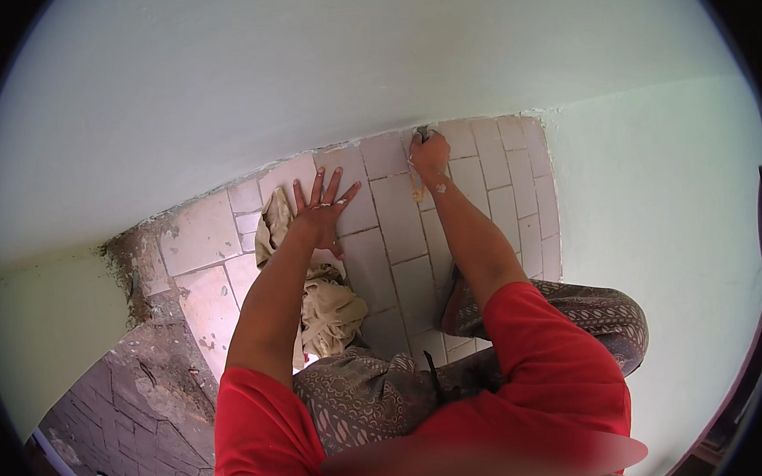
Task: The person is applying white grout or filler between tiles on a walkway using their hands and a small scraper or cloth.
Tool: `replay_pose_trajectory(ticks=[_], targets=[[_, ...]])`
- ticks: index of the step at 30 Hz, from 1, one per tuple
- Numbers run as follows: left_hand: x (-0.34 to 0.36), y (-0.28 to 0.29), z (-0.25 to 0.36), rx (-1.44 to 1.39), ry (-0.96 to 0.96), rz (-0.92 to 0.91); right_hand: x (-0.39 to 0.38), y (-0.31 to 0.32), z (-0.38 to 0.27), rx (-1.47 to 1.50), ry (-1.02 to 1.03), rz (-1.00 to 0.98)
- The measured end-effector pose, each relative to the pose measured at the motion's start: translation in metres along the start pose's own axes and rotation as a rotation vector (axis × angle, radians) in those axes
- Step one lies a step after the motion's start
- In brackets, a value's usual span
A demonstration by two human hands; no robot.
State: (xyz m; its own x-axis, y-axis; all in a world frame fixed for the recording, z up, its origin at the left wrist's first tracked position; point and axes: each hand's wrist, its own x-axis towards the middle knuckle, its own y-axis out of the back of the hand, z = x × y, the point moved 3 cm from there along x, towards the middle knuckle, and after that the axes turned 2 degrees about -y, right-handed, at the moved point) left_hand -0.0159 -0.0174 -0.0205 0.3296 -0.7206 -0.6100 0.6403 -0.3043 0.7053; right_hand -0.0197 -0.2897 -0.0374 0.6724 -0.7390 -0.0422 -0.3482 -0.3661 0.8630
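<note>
At the far left, dark paving (106,425) lies below a broken, dirty edge of the floor. Next come the pale tiles (402,224), with grey and white spots on some of them. On the tiles is a crumpled beige cloth (332,314); its longer direction runs from near the wall (371,57) back toward the person, and the left forearm passes over it. Just right of its upper part, the left hand (319,214) rests palm down, its grip empty, the fingers spread wide toward the wall. Farther right, the right hand (429,156) has its grip closed around a small dark tool (422,133). The tool is at the foot of the wall, and its visible end points to the wall; the hand hides the rest, so I cannot tell its long axis.
</note>
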Motion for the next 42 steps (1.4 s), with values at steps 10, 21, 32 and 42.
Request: replay_pose_trajectory(ticks=[10,21,32,42], targets=[[0.0,0.005,0.006,0.017,-0.017,0.019,-0.015,-0.012,-0.004,0.06,-0.049,0.056],[0.003,0.003,0.005,0.006,-0.022,0.022,-0.037,-0.025,-0.01,0.187,0.149,-0.193],[0.005,0.001,0.003,0.004,-0.027,0.03,-0.035,0.019,0.047,-0.068,0.323,0.107],[-0.006,-0.013,-0.006,-0.046,-0.015,0.096,-0.148,0.011,0.012,-0.132,0.538,-0.431]])
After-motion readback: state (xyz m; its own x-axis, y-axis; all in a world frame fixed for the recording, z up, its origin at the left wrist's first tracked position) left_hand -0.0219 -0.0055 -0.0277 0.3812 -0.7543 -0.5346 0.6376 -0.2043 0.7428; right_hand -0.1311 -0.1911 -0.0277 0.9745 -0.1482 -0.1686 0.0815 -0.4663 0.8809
